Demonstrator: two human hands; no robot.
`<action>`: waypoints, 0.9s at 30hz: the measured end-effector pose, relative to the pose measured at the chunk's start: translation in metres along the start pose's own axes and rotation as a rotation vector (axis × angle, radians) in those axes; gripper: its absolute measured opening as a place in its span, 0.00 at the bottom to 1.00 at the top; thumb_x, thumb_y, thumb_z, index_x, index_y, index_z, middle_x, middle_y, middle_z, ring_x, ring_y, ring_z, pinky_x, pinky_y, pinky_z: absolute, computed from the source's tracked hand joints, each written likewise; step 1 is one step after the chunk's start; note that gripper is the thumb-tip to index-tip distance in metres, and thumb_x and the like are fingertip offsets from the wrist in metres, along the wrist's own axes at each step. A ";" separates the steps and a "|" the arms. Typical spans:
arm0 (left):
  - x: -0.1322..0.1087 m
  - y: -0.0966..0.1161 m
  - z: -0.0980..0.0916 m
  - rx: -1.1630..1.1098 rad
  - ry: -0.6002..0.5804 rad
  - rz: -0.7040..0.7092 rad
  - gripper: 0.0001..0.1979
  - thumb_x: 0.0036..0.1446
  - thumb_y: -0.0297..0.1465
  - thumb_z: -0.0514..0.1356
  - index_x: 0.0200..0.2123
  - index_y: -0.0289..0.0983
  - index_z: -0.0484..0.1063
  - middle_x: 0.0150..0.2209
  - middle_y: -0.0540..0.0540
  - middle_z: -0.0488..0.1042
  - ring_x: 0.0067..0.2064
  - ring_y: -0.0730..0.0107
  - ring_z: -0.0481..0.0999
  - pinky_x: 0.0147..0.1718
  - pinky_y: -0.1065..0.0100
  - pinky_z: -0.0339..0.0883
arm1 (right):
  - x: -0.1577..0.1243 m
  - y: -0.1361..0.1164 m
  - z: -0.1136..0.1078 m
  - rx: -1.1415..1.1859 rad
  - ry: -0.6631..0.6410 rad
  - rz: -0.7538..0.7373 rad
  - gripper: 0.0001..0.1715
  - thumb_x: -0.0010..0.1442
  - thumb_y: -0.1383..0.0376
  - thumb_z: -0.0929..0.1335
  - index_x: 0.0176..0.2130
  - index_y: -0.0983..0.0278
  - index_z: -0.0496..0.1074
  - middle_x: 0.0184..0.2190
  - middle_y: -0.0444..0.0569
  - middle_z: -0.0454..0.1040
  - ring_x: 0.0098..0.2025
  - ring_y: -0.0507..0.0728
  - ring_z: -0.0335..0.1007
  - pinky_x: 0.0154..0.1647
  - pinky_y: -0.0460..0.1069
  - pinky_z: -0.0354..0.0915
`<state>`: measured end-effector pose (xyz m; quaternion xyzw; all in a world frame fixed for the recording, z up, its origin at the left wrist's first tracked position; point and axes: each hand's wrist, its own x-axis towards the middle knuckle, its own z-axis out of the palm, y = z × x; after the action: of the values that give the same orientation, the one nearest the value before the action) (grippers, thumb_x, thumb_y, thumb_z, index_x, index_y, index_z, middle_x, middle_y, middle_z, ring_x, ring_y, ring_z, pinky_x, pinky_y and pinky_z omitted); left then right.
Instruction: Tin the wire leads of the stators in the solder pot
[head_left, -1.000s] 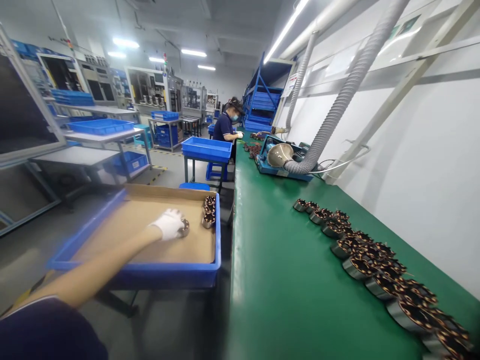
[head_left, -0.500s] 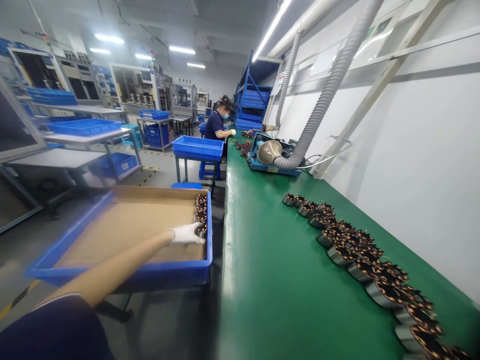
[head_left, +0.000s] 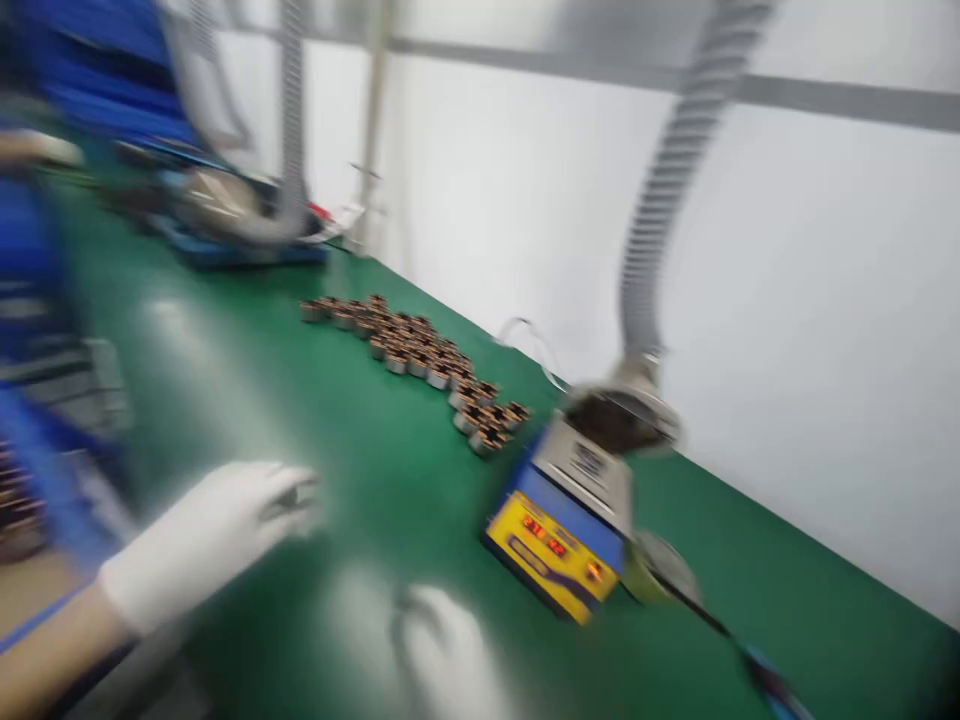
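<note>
My left hand [head_left: 217,535], in a white glove, reaches over the near left part of the green bench [head_left: 300,620]. Its fingers are loosely bent with a gap at the thumb, and I see nothing held in them. Low in the middle is my right hand [head_left: 450,655], also gloved and badly smeared by motion. A dark curved blur lies along its left side; I cannot make out what it is. Beyond both hands stands a cluster of copper-wound motor stators [head_left: 427,355] on the bench. Part of the blue tray [head_left: 45,470] shows at the left edge, with several stators inside.
A blue and yellow solder pot [head_left: 559,530] with a red digital display stands right of my hands, under a grey extraction hose [head_left: 660,200]. A round container [head_left: 664,570] sits beside it. Farther along are another blue unit [head_left: 232,215] and a co-worker's gloved hand [head_left: 52,150].
The view has swung right, from the tray to the bench and the solder pot. My left hand has left the stators in the tray and is over the bench. My right hand has come into view.
</note>
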<state>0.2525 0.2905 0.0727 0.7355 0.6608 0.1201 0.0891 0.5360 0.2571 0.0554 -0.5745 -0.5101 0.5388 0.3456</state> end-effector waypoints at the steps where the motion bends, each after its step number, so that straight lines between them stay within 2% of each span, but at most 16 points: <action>1: 0.012 0.028 0.014 -0.040 -0.087 0.180 0.12 0.60 0.43 0.53 0.41 0.47 0.72 0.36 0.49 0.76 0.38 0.60 0.74 0.38 0.63 0.63 | -0.005 0.004 -0.004 -0.042 0.063 -0.007 0.13 0.43 0.53 0.74 0.31 0.54 0.76 0.31 0.46 0.76 0.38 0.63 0.72 0.41 0.55 0.68; 3: 0.025 0.088 0.048 -0.077 -0.295 0.506 0.08 0.61 0.38 0.53 0.36 0.46 0.72 0.34 0.49 0.75 0.37 0.58 0.73 0.38 0.60 0.63 | -0.012 0.010 -0.022 -0.373 0.053 -0.169 0.10 0.48 0.55 0.70 0.32 0.56 0.76 0.30 0.47 0.76 0.37 0.62 0.71 0.43 0.56 0.65; 5: 0.025 0.145 0.080 -0.046 -0.435 0.769 0.06 0.59 0.32 0.54 0.35 0.42 0.71 0.34 0.46 0.75 0.36 0.53 0.73 0.37 0.55 0.63 | -0.026 0.013 -0.054 -0.668 0.132 -0.246 0.09 0.53 0.58 0.66 0.32 0.57 0.76 0.30 0.48 0.76 0.37 0.62 0.70 0.44 0.56 0.63; 7: 0.020 0.190 0.103 -0.043 -0.529 0.910 0.07 0.59 0.30 0.53 0.32 0.40 0.71 0.31 0.44 0.75 0.34 0.51 0.74 0.34 0.54 0.63 | -0.051 0.015 -0.096 -0.794 0.407 -0.147 0.11 0.58 0.59 0.64 0.37 0.57 0.74 0.37 0.50 0.76 0.41 0.61 0.69 0.46 0.55 0.61; 8: 0.017 0.206 0.111 -0.058 -0.560 0.942 0.09 0.59 0.30 0.52 0.30 0.40 0.71 0.30 0.45 0.75 0.33 0.51 0.74 0.33 0.54 0.63 | -0.066 0.018 -0.117 -0.819 0.611 -0.075 0.12 0.59 0.57 0.64 0.39 0.57 0.74 0.40 0.51 0.75 0.44 0.61 0.68 0.46 0.55 0.60; 9: 0.015 0.217 0.117 -0.077 -0.584 0.962 0.10 0.60 0.31 0.52 0.30 0.40 0.71 0.29 0.45 0.75 0.32 0.52 0.74 0.33 0.55 0.63 | -0.082 0.022 -0.137 -0.853 0.776 0.024 0.15 0.58 0.54 0.65 0.41 0.58 0.73 0.44 0.53 0.73 0.46 0.63 0.67 0.46 0.56 0.59; 10: 0.013 0.224 0.121 -0.099 -0.594 0.970 0.10 0.60 0.30 0.51 0.30 0.40 0.70 0.29 0.46 0.75 0.33 0.53 0.74 0.33 0.56 0.62 | -0.095 0.029 -0.154 -0.871 0.888 0.141 0.17 0.55 0.51 0.66 0.40 0.58 0.73 0.45 0.54 0.72 0.45 0.65 0.67 0.43 0.56 0.60; 11: 0.012 0.227 0.123 -0.120 -0.592 0.966 0.10 0.60 0.30 0.51 0.30 0.40 0.70 0.30 0.46 0.75 0.33 0.54 0.74 0.34 0.56 0.62 | -0.106 0.036 -0.168 -0.866 0.941 0.235 0.18 0.53 0.49 0.67 0.37 0.58 0.74 0.44 0.55 0.72 0.41 0.65 0.68 0.38 0.56 0.61; 12: 0.012 0.227 0.125 -0.144 -0.588 0.957 0.09 0.60 0.30 0.52 0.31 0.40 0.70 0.31 0.46 0.75 0.34 0.55 0.73 0.34 0.57 0.62 | -0.114 0.045 -0.178 -0.845 0.931 0.300 0.19 0.51 0.49 0.68 0.37 0.58 0.73 0.43 0.54 0.71 0.38 0.63 0.69 0.34 0.54 0.61; 14: 0.011 0.221 0.127 -0.212 -0.591 0.916 0.07 0.60 0.29 0.52 0.34 0.41 0.70 0.33 0.47 0.74 0.36 0.56 0.72 0.35 0.57 0.62 | -0.117 0.062 -0.185 -0.894 0.923 0.358 0.17 0.53 0.50 0.66 0.37 0.58 0.71 0.40 0.52 0.71 0.32 0.60 0.69 0.29 0.52 0.60; 16: 0.010 0.211 0.127 -0.315 -0.605 0.835 0.08 0.60 0.29 0.53 0.40 0.42 0.70 0.37 0.47 0.74 0.39 0.56 0.71 0.38 0.57 0.64 | -0.106 0.071 -0.177 -0.957 0.875 0.286 0.13 0.55 0.54 0.65 0.36 0.59 0.70 0.38 0.51 0.71 0.32 0.59 0.69 0.30 0.52 0.61; 19: 0.013 0.200 0.123 -0.433 -0.563 0.705 0.20 0.58 0.30 0.57 0.55 0.41 0.62 0.50 0.44 0.71 0.50 0.57 0.68 0.48 0.57 0.63 | -0.078 0.069 -0.150 -0.880 0.723 0.017 0.06 0.53 0.63 0.67 0.35 0.60 0.71 0.44 0.52 0.72 0.44 0.60 0.69 0.43 0.53 0.63; 22: 0.023 0.195 0.111 -0.412 -0.403 0.756 0.30 0.52 0.27 0.62 0.58 0.38 0.58 0.59 0.37 0.61 0.57 0.52 0.63 0.54 0.53 0.60 | -0.052 0.061 -0.123 -0.557 0.462 -0.174 0.12 0.47 0.71 0.69 0.35 0.59 0.73 0.52 0.52 0.69 0.53 0.60 0.64 0.53 0.55 0.60; 24: 0.030 0.194 0.101 -0.351 -0.333 0.845 0.26 0.50 0.24 0.63 0.53 0.40 0.64 0.59 0.38 0.62 0.56 0.51 0.64 0.52 0.51 0.60 | -0.041 0.063 -0.110 -0.245 0.341 -0.212 0.15 0.47 0.71 0.70 0.37 0.58 0.73 0.52 0.51 0.68 0.53 0.60 0.66 0.53 0.55 0.61; 27: 0.038 0.191 0.090 -0.211 -0.307 0.849 0.14 0.51 0.24 0.63 0.43 0.39 0.72 0.56 0.38 0.67 0.53 0.48 0.68 0.49 0.49 0.62 | -0.033 0.074 -0.098 0.240 0.336 -0.176 0.22 0.48 0.69 0.71 0.44 0.56 0.70 0.49 0.51 0.70 0.49 0.59 0.69 0.48 0.55 0.64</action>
<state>0.4638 0.3094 0.0446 0.9372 0.2646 0.1020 0.2031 0.6504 0.2226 0.0121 -0.5643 -0.4257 0.4603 0.5371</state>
